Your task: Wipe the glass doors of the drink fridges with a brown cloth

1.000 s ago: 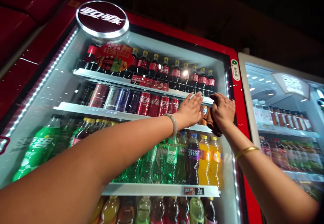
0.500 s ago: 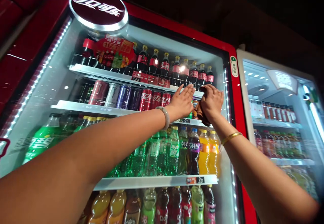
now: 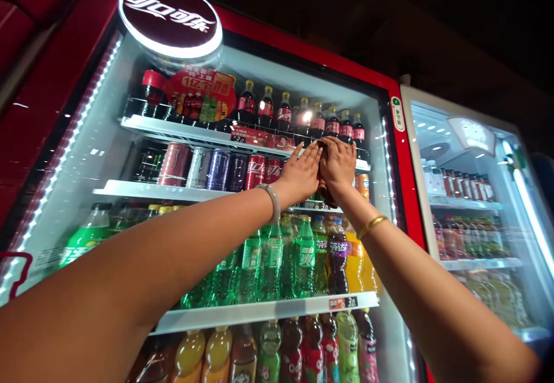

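Note:
My left hand (image 3: 303, 171) lies against the glass door (image 3: 277, 60) of a red drinks fridge, its fingers stretched out, with a pale bangle at the wrist. Right beside it, my right hand (image 3: 340, 162) presses a brown cloth (image 3: 325, 194) to the same glass. Only the cloth's edge shows below and between the hands; the rest is hidden under my right palm. A gold bangle circles the right wrist. Behind the glass, near both hands, stand soda cans (image 3: 257, 171) and small cola bottles (image 3: 284, 112).
A round lit sign (image 3: 171, 18) sits at the fridge's upper left. A dark red handle (image 3: 19, 270) shows at the left edge. Shelves inside hold green bottles (image 3: 305, 259) and other drinks. A second fridge (image 3: 418, 158) with a light frame stands on the right.
My right hand has slid left across the glass with the brown cloth and now meets my left hand. The left hand has shifted slightly left and down in view, still flat.

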`<state>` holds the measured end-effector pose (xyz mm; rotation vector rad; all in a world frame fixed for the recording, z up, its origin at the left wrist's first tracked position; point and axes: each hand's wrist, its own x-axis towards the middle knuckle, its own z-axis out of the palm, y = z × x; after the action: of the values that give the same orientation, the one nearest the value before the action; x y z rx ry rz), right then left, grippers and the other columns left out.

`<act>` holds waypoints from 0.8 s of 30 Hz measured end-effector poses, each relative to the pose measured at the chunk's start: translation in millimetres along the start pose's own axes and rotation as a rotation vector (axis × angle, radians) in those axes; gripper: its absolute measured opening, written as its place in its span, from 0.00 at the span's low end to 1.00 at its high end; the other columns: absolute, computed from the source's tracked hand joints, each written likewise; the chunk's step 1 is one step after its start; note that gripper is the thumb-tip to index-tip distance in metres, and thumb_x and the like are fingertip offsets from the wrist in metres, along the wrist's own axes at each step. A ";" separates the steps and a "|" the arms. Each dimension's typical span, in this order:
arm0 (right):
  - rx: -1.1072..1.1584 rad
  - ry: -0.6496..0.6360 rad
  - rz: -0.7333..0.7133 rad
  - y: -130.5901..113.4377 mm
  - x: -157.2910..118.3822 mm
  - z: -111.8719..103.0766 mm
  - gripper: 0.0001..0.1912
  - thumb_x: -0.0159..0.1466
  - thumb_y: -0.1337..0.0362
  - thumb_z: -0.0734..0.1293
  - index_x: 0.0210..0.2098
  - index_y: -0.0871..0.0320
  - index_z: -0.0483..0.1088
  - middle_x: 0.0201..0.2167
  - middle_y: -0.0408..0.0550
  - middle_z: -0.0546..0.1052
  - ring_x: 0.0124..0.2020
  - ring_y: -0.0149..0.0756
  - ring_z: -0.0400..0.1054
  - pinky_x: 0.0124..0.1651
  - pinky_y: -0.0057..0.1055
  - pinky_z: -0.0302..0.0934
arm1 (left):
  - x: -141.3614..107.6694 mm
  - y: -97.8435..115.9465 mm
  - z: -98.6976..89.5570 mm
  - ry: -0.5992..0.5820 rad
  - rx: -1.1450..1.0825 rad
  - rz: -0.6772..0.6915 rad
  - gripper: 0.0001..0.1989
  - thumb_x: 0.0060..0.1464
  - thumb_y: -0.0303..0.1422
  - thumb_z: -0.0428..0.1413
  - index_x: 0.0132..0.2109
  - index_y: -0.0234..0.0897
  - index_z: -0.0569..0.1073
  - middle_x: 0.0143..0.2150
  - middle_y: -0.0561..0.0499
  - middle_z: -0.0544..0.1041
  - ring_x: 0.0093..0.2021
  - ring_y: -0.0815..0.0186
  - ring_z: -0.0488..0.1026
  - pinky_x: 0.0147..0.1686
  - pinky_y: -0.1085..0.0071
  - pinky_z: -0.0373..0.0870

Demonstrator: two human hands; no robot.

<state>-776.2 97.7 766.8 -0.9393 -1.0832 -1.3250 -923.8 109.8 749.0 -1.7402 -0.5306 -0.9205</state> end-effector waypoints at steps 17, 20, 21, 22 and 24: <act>0.068 -0.051 -0.354 -58.6 -16.9 -5.3 0.20 0.73 0.64 0.59 0.61 0.53 0.72 0.61 0.47 0.76 0.62 0.43 0.68 0.76 0.52 0.46 | -70.3 -80.2 -27.3 -0.007 0.054 -0.133 0.37 0.69 0.41 0.40 0.75 0.18 0.47 0.79 0.34 0.45 0.80 0.53 0.41 0.78 0.50 0.38; 0.089 -0.094 -0.422 -55.5 -25.0 -9.0 0.19 0.72 0.62 0.60 0.61 0.52 0.72 0.60 0.47 0.77 0.61 0.43 0.69 0.76 0.53 0.47 | -82.2 -94.3 -33.7 -0.028 0.064 -0.128 0.36 0.69 0.41 0.40 0.76 0.20 0.48 0.79 0.36 0.43 0.80 0.55 0.41 0.78 0.49 0.38; 0.081 -0.073 -0.374 -56.4 -19.8 -6.0 0.19 0.72 0.62 0.60 0.59 0.52 0.73 0.59 0.49 0.77 0.60 0.44 0.69 0.76 0.54 0.47 | -84.8 -97.2 -34.8 -0.035 0.064 -0.123 0.36 0.69 0.41 0.39 0.76 0.21 0.47 0.79 0.37 0.43 0.80 0.55 0.40 0.78 0.49 0.38; 0.066 -0.036 -0.298 -60.4 -11.5 -1.1 0.18 0.72 0.62 0.60 0.57 0.53 0.74 0.58 0.50 0.78 0.59 0.45 0.69 0.75 0.56 0.47 | -86.4 -99.1 -35.2 -0.037 0.063 -0.119 0.36 0.69 0.40 0.39 0.76 0.22 0.47 0.79 0.38 0.43 0.80 0.56 0.40 0.78 0.49 0.37; 0.036 0.044 -0.138 -79.3 8.1 12.0 0.18 0.72 0.62 0.60 0.55 0.54 0.76 0.57 0.52 0.78 0.58 0.48 0.69 0.75 0.59 0.46 | -87.6 -100.7 -34.3 -0.026 0.062 -0.119 0.36 0.69 0.40 0.39 0.76 0.22 0.47 0.79 0.38 0.43 0.80 0.56 0.41 0.78 0.48 0.38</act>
<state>-856.5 103.1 772.1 -0.8170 -1.1515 -1.4275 -1061.1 120.4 744.6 -1.6811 -0.6784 -0.9559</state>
